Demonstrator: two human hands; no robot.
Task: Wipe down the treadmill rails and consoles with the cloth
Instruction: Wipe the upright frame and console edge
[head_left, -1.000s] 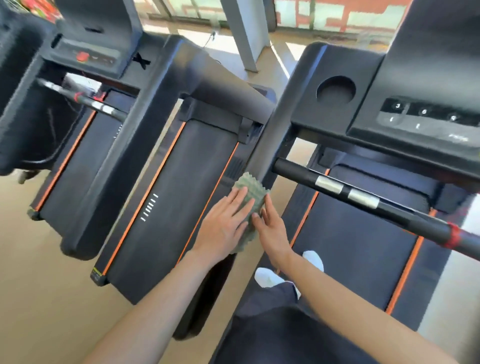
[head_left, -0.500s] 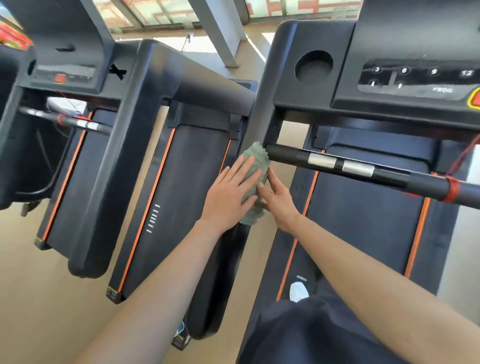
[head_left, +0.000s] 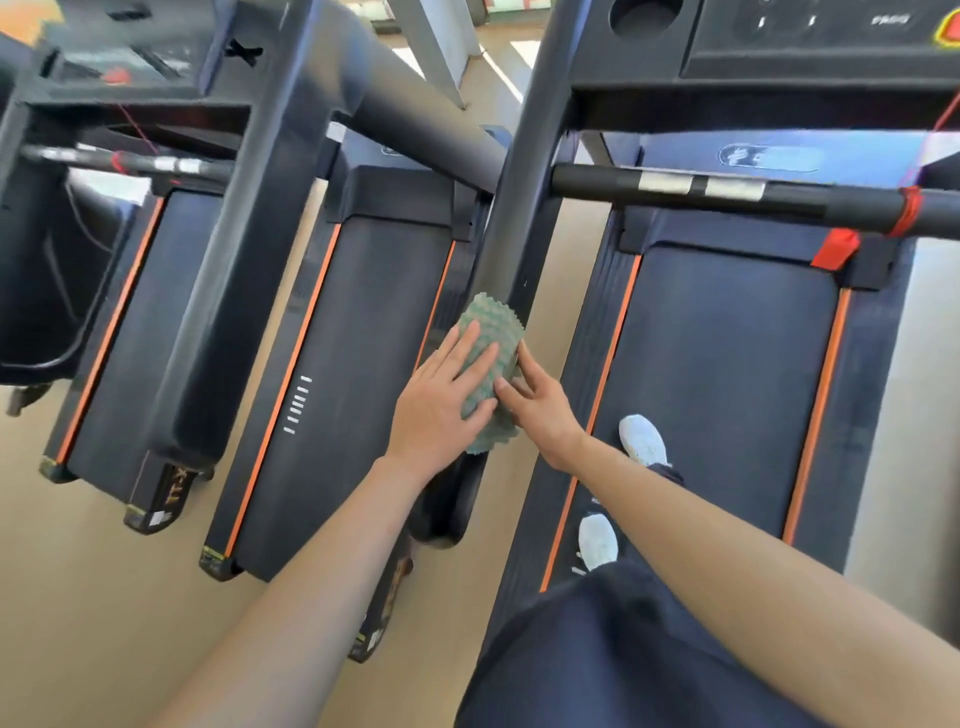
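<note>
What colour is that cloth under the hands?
The cloth is pale green with a bumpy, waffled texture, seen in the head view.

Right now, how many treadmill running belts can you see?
3. The left belt, the middle belt beside the green cloth, and the right belt under the white shoes. The dark shape at the left edge may hide another.

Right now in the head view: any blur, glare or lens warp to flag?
Head view: wide-angle warp leans the upright rail and slightly bows the handlebar. Head view: the far-left console is smeared by blur. Head view: the sunlit floor at the top is blown out. The cloth, left hand and right hand read fairly sharp.
</note>
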